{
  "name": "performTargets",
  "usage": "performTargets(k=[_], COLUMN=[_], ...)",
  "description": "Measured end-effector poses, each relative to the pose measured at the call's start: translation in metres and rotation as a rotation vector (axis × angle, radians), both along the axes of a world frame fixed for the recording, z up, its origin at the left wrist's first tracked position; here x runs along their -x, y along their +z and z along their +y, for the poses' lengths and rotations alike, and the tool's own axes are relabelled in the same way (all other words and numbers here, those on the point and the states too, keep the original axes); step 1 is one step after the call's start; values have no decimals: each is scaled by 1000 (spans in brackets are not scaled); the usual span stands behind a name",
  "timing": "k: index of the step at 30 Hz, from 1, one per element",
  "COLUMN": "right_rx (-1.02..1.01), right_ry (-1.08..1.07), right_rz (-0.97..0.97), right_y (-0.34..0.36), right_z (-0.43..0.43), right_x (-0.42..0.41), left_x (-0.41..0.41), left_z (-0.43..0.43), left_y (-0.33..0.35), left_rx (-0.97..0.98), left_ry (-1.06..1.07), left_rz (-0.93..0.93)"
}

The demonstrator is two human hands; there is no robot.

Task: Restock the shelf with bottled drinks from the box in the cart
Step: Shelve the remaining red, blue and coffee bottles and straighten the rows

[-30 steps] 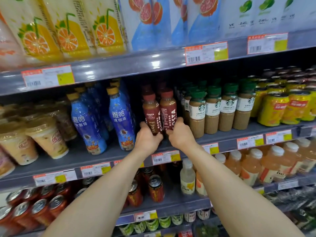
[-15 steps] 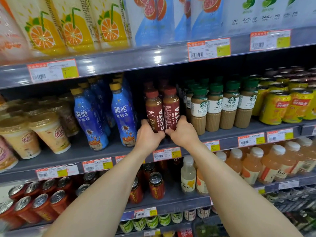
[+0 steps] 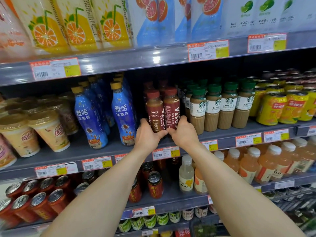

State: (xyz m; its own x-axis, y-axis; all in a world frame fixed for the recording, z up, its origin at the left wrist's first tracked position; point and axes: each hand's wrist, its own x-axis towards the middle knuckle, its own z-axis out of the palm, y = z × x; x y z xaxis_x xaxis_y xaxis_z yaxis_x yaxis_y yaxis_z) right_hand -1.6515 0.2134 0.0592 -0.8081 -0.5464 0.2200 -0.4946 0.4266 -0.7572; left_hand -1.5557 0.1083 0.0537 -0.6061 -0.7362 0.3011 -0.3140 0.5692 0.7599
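Two dark red Costa coffee bottles stand side by side on the middle grey shelf. My left hand wraps the base of the left Costa bottle. My right hand wraps the base of the right Costa bottle. Both bottles are upright, touching each other, with more red-capped bottles behind them. The box and the cart are out of view.
Blue coffee bottles stand left of the Costa pair, Starbucks latte bottles right of it, then yellow cans. Milk tea cups sit at far left. Juice cartons fill the shelf above; cans and bottles fill the shelves below.
Both hands and the two Costa bottles have stayed on the shelf, pushed slightly farther back. The view has shifted a little down and left.
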Motion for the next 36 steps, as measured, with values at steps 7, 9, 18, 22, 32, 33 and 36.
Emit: performTargets(k=[7, 9, 18, 22, 32, 33, 36], right_rx=[10, 9, -14, -6, -6, -4, 3], right_ry=[3, 7, -11, -26, -40, -37, -33], right_rz=[7, 17, 85, 124, 147, 144, 132], right_y=[-1, -2, -5, -7, -7, -8, -7], right_z=[0, 1, 1, 1, 2, 2, 4], right_x=[-1, -2, -3, -4, -4, -4, -4], left_x=[-3, -4, -5, -4, -6, -6, -6], left_z=[-5, -5, -9, -10, -10, -10, -9], left_y=[0, 1, 0, -1, 0, 0, 0], left_rx=[-43, -42, -24, -42, -20, -18, -12], left_ry=[-55, -70, -79, -61, -71, -76, -86], left_rz=[-24, -24, -29, -12, -46, -49, -54])
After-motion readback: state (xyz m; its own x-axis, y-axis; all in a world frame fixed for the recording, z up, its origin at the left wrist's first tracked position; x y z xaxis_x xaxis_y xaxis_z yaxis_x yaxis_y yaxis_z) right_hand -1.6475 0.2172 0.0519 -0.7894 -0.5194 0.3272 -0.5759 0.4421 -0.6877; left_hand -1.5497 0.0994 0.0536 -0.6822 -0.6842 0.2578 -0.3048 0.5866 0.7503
